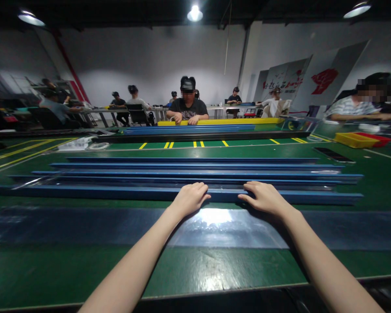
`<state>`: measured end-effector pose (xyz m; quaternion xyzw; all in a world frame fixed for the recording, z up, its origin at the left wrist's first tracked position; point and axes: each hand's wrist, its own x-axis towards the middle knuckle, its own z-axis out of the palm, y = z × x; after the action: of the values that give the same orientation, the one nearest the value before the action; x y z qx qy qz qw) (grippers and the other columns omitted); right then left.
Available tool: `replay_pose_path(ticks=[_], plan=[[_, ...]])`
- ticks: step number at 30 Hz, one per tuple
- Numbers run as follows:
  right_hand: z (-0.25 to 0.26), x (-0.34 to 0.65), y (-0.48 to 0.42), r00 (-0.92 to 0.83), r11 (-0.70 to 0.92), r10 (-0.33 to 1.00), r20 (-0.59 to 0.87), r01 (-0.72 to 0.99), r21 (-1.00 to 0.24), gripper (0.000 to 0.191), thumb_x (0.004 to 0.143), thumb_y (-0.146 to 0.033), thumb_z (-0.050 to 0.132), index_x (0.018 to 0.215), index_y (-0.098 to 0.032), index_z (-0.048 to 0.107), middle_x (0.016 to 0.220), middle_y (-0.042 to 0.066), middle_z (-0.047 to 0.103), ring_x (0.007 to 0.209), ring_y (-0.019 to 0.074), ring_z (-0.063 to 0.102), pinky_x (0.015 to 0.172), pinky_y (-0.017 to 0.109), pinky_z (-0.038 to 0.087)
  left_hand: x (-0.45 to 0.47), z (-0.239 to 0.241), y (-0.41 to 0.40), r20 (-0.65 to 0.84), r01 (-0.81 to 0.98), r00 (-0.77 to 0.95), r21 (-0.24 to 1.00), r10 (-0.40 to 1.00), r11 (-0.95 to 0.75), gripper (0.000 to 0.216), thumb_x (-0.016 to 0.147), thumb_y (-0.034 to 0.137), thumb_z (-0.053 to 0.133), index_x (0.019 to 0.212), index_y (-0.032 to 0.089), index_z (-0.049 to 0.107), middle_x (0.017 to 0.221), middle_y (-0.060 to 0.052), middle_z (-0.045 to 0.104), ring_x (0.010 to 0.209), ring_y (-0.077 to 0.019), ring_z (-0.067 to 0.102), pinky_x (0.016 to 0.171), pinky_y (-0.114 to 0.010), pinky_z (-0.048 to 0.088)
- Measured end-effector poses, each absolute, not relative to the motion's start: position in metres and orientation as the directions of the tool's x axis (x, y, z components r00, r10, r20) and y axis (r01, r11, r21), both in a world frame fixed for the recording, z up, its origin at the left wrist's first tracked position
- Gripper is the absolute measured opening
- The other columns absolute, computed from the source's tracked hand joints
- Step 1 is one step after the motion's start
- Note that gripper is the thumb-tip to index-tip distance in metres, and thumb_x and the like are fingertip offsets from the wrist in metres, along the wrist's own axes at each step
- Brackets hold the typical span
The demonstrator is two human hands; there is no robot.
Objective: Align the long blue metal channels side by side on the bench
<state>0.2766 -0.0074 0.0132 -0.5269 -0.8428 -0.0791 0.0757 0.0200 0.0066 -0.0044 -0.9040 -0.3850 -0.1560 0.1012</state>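
Observation:
My left hand [192,198] is closed on the nearest long blue channel strip [224,196], with its fingers over the top and the thumb on the near side. A short way to the right, my right hand [261,198] holds the same strip in a similar grip. The fingertips on the far side are partly hidden. Several more blue channel strips [195,166] lie parallel just beyond it. Between my forearms and past them, a wide, shiny clear plastic sheet [215,230] stretches flat across the green table [195,265].
Farther off lie a black strip [202,137], blue strips [195,129] and a yellow strip [221,122], where a co-worker [188,104] sits. At right are a phone [334,154], a yellow tray [355,140] and a red tray [379,140]. Clear plastic packs [73,144] lie at left.

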Motion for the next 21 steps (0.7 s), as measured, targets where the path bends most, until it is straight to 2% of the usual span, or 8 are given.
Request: replay_pose_path(ticks=[8,16,21], plan=[[0.009,0.275,-0.006,-0.448,0.445,0.868,0.211,0.893,0.068,0.043,0.085,-0.047,0.033,0.091,-0.016,0.061,0.097,0.011,0.064,0.087,0.0221,0.058,0.069,0.028,0.038,0.021,-0.002,0.005,0.343,0.736,0.648,-0.051,0.680,-0.675,0.019,0.089,0.032,0.038,0.084,0.017,0.049,0.084,-0.004,0.058,0.080,-0.0168,0.054,0.067,-0.027,0.040],[0.011,0.262,-0.008,-0.464,0.456,0.849,0.252,0.885,0.092,0.041,0.085,-0.049,0.034,0.085,-0.017,0.059,0.088,0.009,0.063,0.081,0.0203,0.058,0.066,0.027,0.037,0.022,-0.003,0.005,0.334,0.739,0.642,-0.032,0.690,-0.673,0.019,0.089,0.032,0.038,0.086,0.017,0.049,0.085,-0.005,0.058,0.081,-0.0178,0.054,0.068,-0.028,0.040],[0.009,0.244,-0.006,-0.526,0.518,0.793,0.308,0.848,0.116,0.035,0.086,-0.044,0.036,0.082,-0.016,0.056,0.084,0.008,0.061,0.078,0.0182,0.056,0.062,0.026,0.034,0.022,-0.004,0.006,0.344,0.733,0.650,-0.049,0.677,-0.678,0.019,0.088,0.032,0.039,0.084,0.016,0.049,0.083,-0.005,0.058,0.080,-0.0179,0.054,0.070,-0.028,0.040]])
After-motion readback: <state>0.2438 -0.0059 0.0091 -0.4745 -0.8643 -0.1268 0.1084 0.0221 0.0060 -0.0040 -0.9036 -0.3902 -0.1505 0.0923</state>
